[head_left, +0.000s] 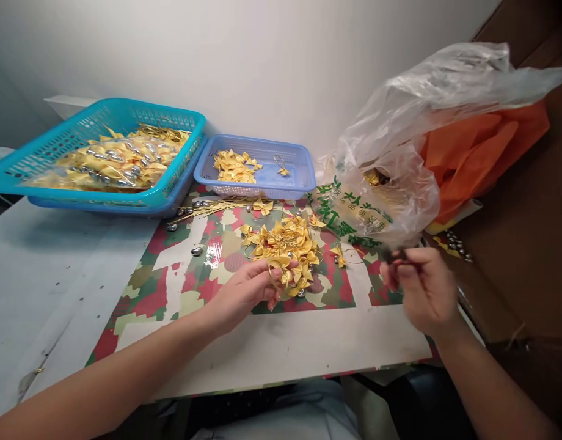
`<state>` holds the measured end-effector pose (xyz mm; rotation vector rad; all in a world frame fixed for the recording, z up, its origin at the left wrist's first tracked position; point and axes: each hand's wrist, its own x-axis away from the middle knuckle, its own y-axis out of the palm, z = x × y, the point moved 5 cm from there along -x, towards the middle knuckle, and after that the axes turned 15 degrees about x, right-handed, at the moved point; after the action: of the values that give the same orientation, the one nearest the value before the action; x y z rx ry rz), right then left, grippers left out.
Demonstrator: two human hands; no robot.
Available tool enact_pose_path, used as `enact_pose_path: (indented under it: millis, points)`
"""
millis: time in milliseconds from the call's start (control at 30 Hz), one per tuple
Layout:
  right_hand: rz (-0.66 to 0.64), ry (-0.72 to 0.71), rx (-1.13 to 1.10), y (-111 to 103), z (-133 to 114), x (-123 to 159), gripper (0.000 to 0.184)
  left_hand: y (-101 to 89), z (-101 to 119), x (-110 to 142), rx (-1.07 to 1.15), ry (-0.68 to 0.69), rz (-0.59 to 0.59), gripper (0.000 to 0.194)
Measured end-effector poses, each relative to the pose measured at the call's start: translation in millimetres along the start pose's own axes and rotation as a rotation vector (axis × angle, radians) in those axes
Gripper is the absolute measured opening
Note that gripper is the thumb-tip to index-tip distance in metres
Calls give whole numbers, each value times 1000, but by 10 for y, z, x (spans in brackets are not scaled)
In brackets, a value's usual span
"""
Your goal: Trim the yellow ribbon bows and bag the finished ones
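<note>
My left hand (247,290) is closed in a pinch on a gold ribbon bow (281,266) with a thin gold loop, held at the near edge of a pile of similar gold bows (292,235). My right hand (425,290) is raised over the right side of the table, its thumb and fingers pressed together. Something small and dark (395,255) shows at those fingertips, too smeared by motion to name. Between the hands, a single gold bow with a wire loop (339,256) lies on the patterned sheet (221,275).
A turquoise basket (171,197) with bagged bows and silver beads stands at the left. Beside it, a blue basket (262,187) holds more bows. Gold wires (217,205) and a silver bead (197,251) lie nearby. A clear plastic bag (377,208) and orange cloth (473,153) occupy the right.
</note>
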<state>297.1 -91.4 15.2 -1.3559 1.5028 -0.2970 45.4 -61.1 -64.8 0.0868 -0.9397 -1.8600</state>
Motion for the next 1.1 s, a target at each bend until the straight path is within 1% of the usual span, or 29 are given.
enact_pose_path:
  millis: [33, 67, 133, 167, 233, 300, 367, 467, 533, 600, 700, 767, 900, 1000, 1100]
  points:
    - [-52, -20, -22, 84, -95, -65, 6, -7, 4, -1, -25, 17, -10, 24]
    - [-109, -50, -44, 175, -187, -138, 8, -11, 11, 0, -54, 35, -23, 25]
    - [-158, -125, -103, 328, -332, -290, 24, -10, 40, 7, -122, 79, -45, 26]
    - [-173, -147, -122, 397, -368, -356, 26, -8, 62, 15, -153, 109, -47, 26]
    - [-175, -192, -146, 510, -385, -446, 25, -1, 113, 35, -191, 176, -38, 26]
    - [-164, -245, -143, 598, -362, -464, 26, 6, 157, 59, -183, 236, -25, 23]
    - [-141, -295, -122, 661, -330, -426, 28, 13, 185, 78, -156, 281, -20, 25]
    - [-124, -332, -94, 733, -300, -343, 31, 21, 201, 94, -153, 313, -23, 29]
    - [-152, -350, -94, 787, -303, -302, 35, 23, 203, 97, -178, 309, -22, 22]
    - [-182, -369, -76, 839, -319, -278, 37, 13, 203, 94, -220, 288, 5, 15]
    - [-199, -394, -38, 894, -347, -260, 38, -7, 200, 87, -269, 240, 59, 19]
    - [-198, -404, -43, 912, -361, -250, 41, -11, 195, 78, -249, 213, 76, 22]
    - [-200, -384, -55, 917, -355, -238, 42, 4, 180, 58, -173, 186, 54, 24]
    - [-218, -375, -54, 919, -349, -234, 44, 15, 163, 53, -142, 176, 20, 23]
    - [-218, -384, -65, 914, -361, -232, 45, 14, 134, 58, -125, 148, 11, 21]
